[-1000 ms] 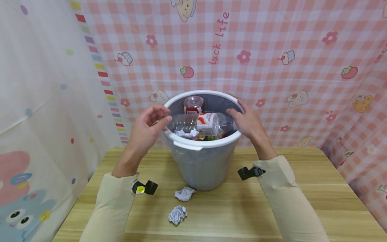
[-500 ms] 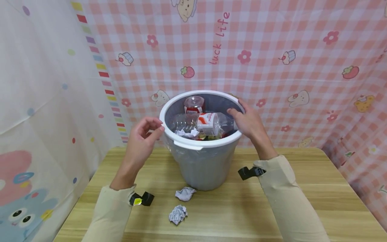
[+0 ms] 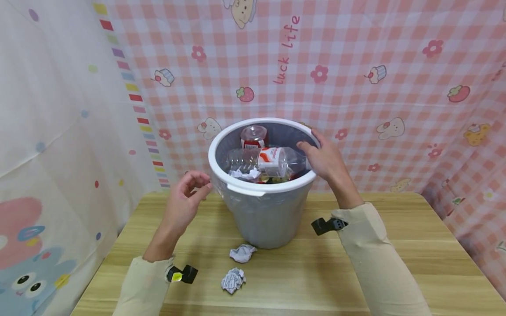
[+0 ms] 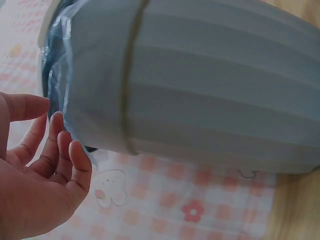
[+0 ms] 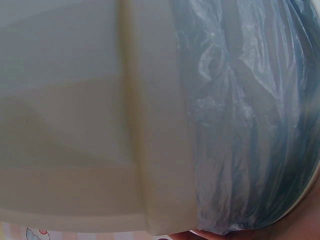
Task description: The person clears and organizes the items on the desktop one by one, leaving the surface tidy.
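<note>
A grey trash bin (image 3: 269,215) with a white rim (image 3: 221,173) stands on the table, lined with a thin clear bag (image 5: 250,125). My right hand (image 3: 326,158) grips the bin's right rim, thumb inside and fingers outside. To the left of the bin, my left hand (image 3: 186,197) has thumb and fingers loosely bent, fingertips right at the bag (image 4: 60,55) below the rim. Inside the bin a clear plastic bottle (image 3: 270,160) lies across, over crumpled paper (image 3: 245,175). Another bottle (image 3: 254,136) with a red label stands behind it.
Two crumpled paper balls (image 3: 243,253) (image 3: 233,281) lie on the wood-patterned table (image 3: 395,263) in front of the bin. A pink checked curtain (image 3: 356,101) hangs close behind, and a white patterned curtain (image 3: 71,145) hangs on the left.
My left hand has moved from the bin's left rim down and to the left, outside the bin. The right hand, the bin and its contents have stayed in place.
</note>
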The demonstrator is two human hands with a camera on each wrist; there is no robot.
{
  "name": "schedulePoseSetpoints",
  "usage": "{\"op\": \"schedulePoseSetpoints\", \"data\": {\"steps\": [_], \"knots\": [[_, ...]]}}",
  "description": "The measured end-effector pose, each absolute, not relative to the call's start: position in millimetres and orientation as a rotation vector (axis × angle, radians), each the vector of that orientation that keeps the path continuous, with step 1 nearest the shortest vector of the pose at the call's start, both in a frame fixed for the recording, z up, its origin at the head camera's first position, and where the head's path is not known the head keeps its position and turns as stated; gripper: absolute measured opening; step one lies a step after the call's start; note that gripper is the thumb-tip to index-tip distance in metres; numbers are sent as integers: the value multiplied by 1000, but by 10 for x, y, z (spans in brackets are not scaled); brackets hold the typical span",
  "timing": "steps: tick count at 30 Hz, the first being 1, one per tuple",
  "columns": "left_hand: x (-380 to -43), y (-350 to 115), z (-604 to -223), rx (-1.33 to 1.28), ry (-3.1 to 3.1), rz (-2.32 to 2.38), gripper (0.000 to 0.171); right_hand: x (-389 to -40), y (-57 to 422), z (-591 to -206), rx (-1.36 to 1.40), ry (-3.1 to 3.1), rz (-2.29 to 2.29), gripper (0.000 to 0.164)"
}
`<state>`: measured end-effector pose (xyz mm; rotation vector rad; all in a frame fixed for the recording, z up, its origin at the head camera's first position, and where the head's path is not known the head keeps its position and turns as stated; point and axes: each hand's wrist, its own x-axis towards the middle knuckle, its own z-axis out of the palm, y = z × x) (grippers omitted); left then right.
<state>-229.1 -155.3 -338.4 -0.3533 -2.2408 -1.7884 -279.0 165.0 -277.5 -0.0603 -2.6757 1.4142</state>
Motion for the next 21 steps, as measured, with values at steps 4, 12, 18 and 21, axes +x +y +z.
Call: {"op": "schedulePoseSetpoints", "data": {"steps": [4,12,18,21], "knots": [[-2277,-1564,-3501,-334,-2264,-1805,16,-2796,1648,-2776,-58,-2663,1424,71],[-2242,-1589,-3748,-327,-2309,-1875,14,-2795,1659,-2780,-57,-2662,1424,71],[-2205,-1620,-3954,-315,-2400,-1907,16,-2795,1653,-2776,-64,-2668,1410,72],[-2181,-1629,-4042,-309,-2452,-1920,18,-2794,1647,-2774,-66,-2670,1415,72]]}}
